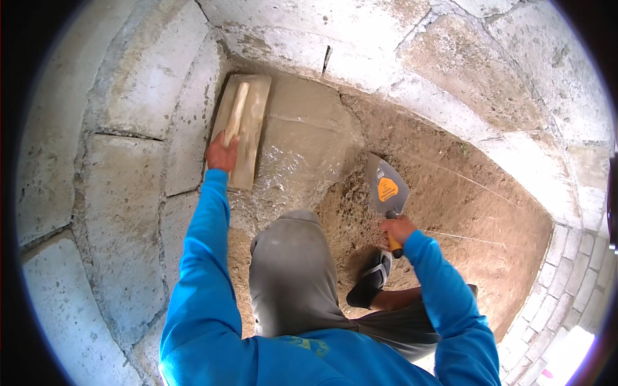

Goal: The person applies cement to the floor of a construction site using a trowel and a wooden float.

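Observation:
My left hand (222, 153) is closed round the near end of the light wooden handle of a rectangular float (254, 132). The float lies on wet grey mortar (306, 138) in the far left corner, its long side close to the left block wall. In my right hand (398, 230) is the dark and yellow handle of a pointed trowel (378, 179). Its grey blade, with an orange label, points away from me above the bare soil, right of the mortar's edge. Whether the blade touches the soil I cannot tell.
Block walls rise on the left (125, 219) and along the far side (463, 71). Brown soil (476, 212) spreads to the right, with thin pale strings (463, 237) across it. My bent knee (290, 270) and sandalled foot (373, 276) are close to the work.

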A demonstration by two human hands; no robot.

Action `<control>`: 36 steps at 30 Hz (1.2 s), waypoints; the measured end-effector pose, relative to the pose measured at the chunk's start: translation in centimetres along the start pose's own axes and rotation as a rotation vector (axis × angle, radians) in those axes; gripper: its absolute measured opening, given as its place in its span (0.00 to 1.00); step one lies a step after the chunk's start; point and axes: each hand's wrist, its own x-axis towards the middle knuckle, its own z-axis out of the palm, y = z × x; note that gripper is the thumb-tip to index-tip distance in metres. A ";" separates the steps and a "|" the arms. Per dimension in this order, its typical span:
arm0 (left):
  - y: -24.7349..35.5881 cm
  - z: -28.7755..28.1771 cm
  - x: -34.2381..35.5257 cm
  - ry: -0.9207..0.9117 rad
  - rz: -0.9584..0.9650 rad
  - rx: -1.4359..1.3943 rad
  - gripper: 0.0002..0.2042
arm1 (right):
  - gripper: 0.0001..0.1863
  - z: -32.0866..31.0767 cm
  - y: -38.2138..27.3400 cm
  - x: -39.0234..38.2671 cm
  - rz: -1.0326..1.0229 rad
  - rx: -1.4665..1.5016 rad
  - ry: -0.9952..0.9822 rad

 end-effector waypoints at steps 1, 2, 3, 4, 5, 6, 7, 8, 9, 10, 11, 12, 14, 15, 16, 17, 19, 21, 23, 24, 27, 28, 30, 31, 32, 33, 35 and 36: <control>-2.2 1.4 1.0 0.086 -0.001 0.039 0.24 | 0.09 -0.7 -1.1 -2.0 0.007 -0.130 0.000; -3.6 2.9 1.7 0.170 -0.001 0.074 0.25 | 0.09 -1.7 -1.9 -3.7 0.019 -0.165 -0.007; -3.8 4.3 2.1 0.165 0.001 0.063 0.25 | 0.09 -3.0 -2.4 -5.4 0.033 -0.195 -0.009; -3.8 5.4 2.5 0.187 0.000 0.036 0.25 | 0.08 -4.3 -2.9 -7.3 0.016 -0.277 -0.010; -3.8 6.2 2.5 0.207 -0.004 0.012 0.26 | 0.08 -5.6 -3.2 -9.2 0.002 -0.359 -0.016; -2.8 6.6 2.3 0.198 -0.004 0.010 0.26 | 0.08 -6.6 -3.8 -11.1 0.003 -0.450 0.023; -0.8 6.7 1.8 0.124 -0.022 0.010 0.25 | 0.08 -7.5 -3.9 -12.6 0.006 -0.538 0.060; 0.8 7.0 1.2 0.057 -0.041 0.011 0.24 | 0.08 -8.3 -3.7 -13.4 0.008 -0.535 0.060; 1.5 7.7 0.5 0.055 -0.042 0.012 0.24 | 0.08 -9.0 -3.3 -14.1 -0.047 -0.526 0.110; 2.3 8.5 -0.1 0.060 0.012 0.021 0.24 | 0.08 -9.6 -2.9 -14.6 -0.107 -0.515 0.162; 3.1 9.2 -0.7 0.067 0.064 0.033 0.24 | 0.08 -10.0 -2.5 -14.5 -0.110 -0.515 0.159; 4.0 9.8 -1.1 0.071 0.063 0.037 0.24 | 0.08 -10.3 -2.2 -14.2 -0.117 -0.448 0.189; 6.4 11.0 -2.2 -0.051 0.028 0.013 0.27 | 0.08 -10.9 -0.9 -12.8 -0.139 -0.369 0.252; 7.7 11.5 -2.9 -0.055 0.042 0.037 0.27 | 0.08 -11.3 -0.9 -12.6 -0.140 -0.367 0.248; 8.6 12.0 -3.2 -0.089 0.044 0.023 0.27 | 0.08 -11.4 -1.1 -12.6 -0.135 -0.375 0.247; 9.4 12.5 -3.7 -0.123 0.043 0.008 0.26 | 0.07 -11.5 -1.2 -12.5 -0.130 -0.386 0.247; 10.8 14.1 -4.8 -0.209 0.033 -0.127 0.26 | 0.07 -11.7 -0.9 -12.2 -0.122 -0.397 0.226; 13.2 14.6 -6.0 -0.318 0.089 -0.079 0.27 | 0.08 -11.9 -0.9 -11.6 -0.123 -0.413 0.203; 14.6 14.2 -7.4 -0.339 0.180 -0.129 0.27 | 0.07 -11.9 -0.9 -11.2 -0.092 -0.446 0.202; 14.7 13.6 -7.8 -0.371 0.280 -0.184 0.26 | 0.07 -11.3 -1.1 -11.3 -0.132 -0.429 0.227; 14.3 10.7 -8.0 -0.481 0.272 -0.178 0.26 | 0.06 -11.6 -0.2 -10.8 -0.219 -0.321 0.191; 13.0 9.4 -8.3 -0.398 0.301 -0.171 0.26 | 0.06 -11.3 -0.2 -11.4 -0.257 -0.320 0.104; 9.9 6.2 -8.1 -0.252 0.313 -0.074 0.25 | 0.06 -10.1 -0.6 -12.0 -0.184 -0.376 0.002; 6.9 4.8 -7.9 -0.105 0.397 -0.046 0.24 | 0.06 -9.4 -0.9 -12.3 -0.126 -0.427 -0.071; 4.7 2.8 -7.8 -0.081 0.305 -0.040 0.24 | 0.07 -8.5 -1.5 -12.4 -0.063 -0.527 -0.088; 2.7 1.2 -7.8 -0.058 0.213 -0.043 0.24 | 0.07 -7.8 -1.7 -12.0 -0.058 -0.532 -0.094; 0.2 -0.6 -8.0 -0.024 0.133 -0.049 0.24 | 0.08 -6.7 -2.1 -10.9 -0.085 -0.688 -0.231; -0.7 -1.1 -8.0 0.009 0.065 -0.057 0.23 | 0.09 -6.2 -2.4 -10.7 -0.074 -0.711 -0.247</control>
